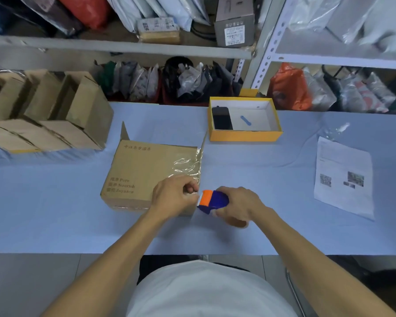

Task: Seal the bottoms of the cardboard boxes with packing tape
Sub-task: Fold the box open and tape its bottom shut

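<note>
Your left hand (174, 193) pinches tape end at box (151, 175) corner; right hand (238, 207) grips tape dispenser (212, 201). Mid-seal. Next: prob pull taut, press strip down.

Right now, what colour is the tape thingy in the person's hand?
The tape dispenser is dark blue with an orange front end, seen in the head view.

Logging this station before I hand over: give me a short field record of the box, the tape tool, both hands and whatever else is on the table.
box: brown cardboard box lying on the blue table, clear tape on its right end
tool: orange and blue tape dispenser at the box's near right corner
left hand: fingers curled at the tape by the dispenser's orange end
right hand: grips dispenser
other: open yellow box, printed paper sheet, stacked cardboard boxes
</note>
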`<action>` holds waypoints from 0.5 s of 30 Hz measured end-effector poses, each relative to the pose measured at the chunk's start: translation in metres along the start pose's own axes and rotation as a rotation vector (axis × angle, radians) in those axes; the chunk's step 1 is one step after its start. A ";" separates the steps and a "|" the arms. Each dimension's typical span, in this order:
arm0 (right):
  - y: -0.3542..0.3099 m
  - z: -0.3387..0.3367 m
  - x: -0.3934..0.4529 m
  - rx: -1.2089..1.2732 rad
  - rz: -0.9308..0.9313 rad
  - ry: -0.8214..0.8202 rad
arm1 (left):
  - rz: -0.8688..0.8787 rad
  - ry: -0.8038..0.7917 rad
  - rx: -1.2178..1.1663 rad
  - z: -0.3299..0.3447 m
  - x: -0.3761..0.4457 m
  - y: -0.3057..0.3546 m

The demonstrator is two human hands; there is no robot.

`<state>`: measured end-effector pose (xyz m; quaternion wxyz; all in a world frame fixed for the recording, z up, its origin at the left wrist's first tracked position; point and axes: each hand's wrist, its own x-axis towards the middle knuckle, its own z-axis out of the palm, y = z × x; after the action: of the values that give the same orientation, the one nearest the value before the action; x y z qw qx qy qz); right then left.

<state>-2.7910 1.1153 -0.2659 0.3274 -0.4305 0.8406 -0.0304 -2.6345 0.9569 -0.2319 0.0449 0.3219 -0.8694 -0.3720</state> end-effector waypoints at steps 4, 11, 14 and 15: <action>0.018 -0.013 -0.001 -0.002 0.101 0.102 | 0.005 0.003 0.075 0.003 0.000 0.002; -0.007 0.024 0.024 -0.084 0.114 0.304 | 0.019 0.197 0.268 0.029 -0.005 0.005; -0.018 0.017 0.032 -0.083 0.129 0.321 | 0.049 0.235 0.266 0.031 -0.008 0.001; -0.021 0.006 0.036 -0.026 0.130 0.429 | 0.057 0.237 0.256 0.031 -0.008 0.000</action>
<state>-2.7883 1.0767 -0.2825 0.1367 -0.3635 0.9172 -0.0892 -2.6380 0.9811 -0.2532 0.1163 0.3420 -0.9070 -0.2164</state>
